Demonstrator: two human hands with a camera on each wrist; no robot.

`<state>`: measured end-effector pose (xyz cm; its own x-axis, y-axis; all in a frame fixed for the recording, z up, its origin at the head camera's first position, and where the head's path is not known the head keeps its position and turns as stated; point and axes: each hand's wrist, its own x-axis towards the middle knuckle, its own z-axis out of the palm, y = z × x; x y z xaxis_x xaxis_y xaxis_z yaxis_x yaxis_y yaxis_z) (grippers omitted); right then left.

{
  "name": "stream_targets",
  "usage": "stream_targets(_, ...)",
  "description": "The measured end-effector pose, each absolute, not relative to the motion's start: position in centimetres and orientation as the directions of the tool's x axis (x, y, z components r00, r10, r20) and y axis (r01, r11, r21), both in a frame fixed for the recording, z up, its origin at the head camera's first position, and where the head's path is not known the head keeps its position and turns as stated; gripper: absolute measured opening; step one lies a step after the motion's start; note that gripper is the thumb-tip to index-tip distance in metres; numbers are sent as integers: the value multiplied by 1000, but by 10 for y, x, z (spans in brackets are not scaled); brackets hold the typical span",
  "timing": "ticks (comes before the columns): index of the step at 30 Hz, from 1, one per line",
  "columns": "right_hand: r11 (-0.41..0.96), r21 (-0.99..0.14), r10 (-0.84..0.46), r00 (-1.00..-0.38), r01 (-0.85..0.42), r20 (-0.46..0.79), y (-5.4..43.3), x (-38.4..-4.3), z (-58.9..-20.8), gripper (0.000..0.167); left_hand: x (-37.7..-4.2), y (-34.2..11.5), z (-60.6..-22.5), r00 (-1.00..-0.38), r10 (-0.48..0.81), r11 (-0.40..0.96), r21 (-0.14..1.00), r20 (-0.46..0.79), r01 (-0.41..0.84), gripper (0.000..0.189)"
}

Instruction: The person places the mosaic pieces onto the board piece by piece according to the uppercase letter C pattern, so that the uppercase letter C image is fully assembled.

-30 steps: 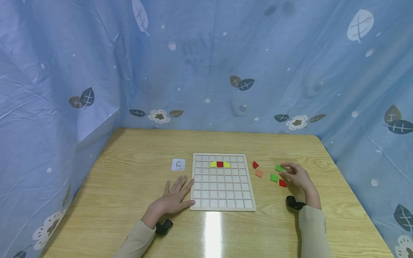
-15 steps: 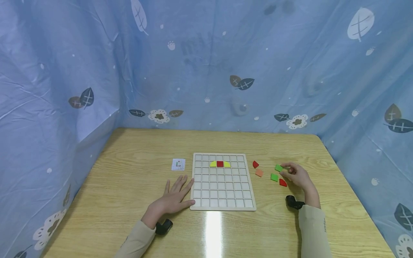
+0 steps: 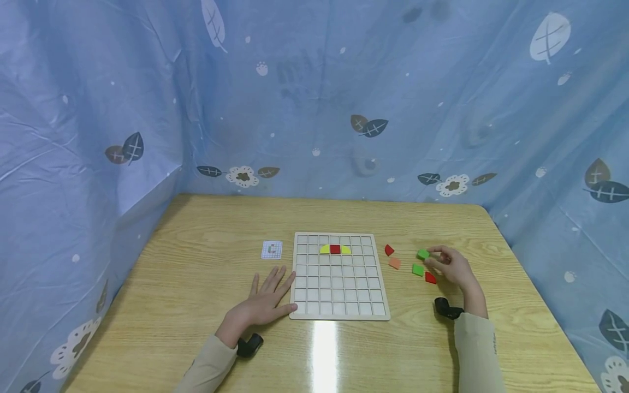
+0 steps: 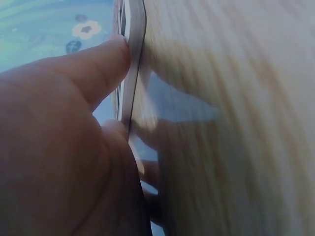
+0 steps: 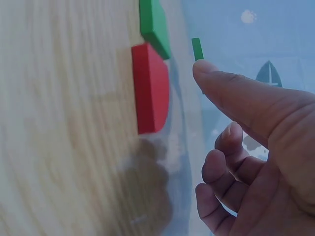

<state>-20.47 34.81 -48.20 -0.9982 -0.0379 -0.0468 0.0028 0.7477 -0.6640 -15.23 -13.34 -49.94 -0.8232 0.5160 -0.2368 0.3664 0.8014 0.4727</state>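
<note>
My right hand (image 3: pixel 454 267) pinches a green square tile (image 3: pixel 422 254) between thumb and forefinger, tilted a little off the table. In the right wrist view its green edge (image 5: pixel 197 48) shows at the thumb tip, with the other fingers curled below. Under and beside that hand lie a second green tile (image 3: pixel 417 270) and a red quarter-circle tile (image 3: pixel 430 278). My left hand (image 3: pixel 260 307) lies with spread fingers at the left edge of a white grid board (image 3: pixel 349 296), thumb touching its near left corner. A red square (image 3: pixel 335 249) sits in the board between two yellow quarter-circle tiles (image 3: pixel 325 250).
An orange tile (image 3: pixel 395 263) and another red quarter-circle tile (image 3: pixel 389 250) lie right of the board. A small printed pattern card (image 3: pixel 272 250) is left of it. A blue patterned curtain (image 3: pixel 314 98) surrounds the wooden table (image 3: pixel 221 218) at the back and sides.
The right hand has taken hold of the far green tile and tipped it slightly up and left. The left hand and the board stay put.
</note>
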Motion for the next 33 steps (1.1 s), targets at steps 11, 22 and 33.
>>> stream_targets(11,750,-659,-57,-998,-49,10,328,-208,-476,40,-153,-135,-509,-827,528,779,497,-191,382,75)
stream_targets(22,718,-688,-99,-994,-101,42,316,-211,-476,35,-152,-135,-508,-828,521,789,489,-209,373,76)
stream_targets(33,705,-695,-121,-990,-141,78,305,-213,-473,34,-153,-135,-510,-831,513,796,480,-215,368,75)
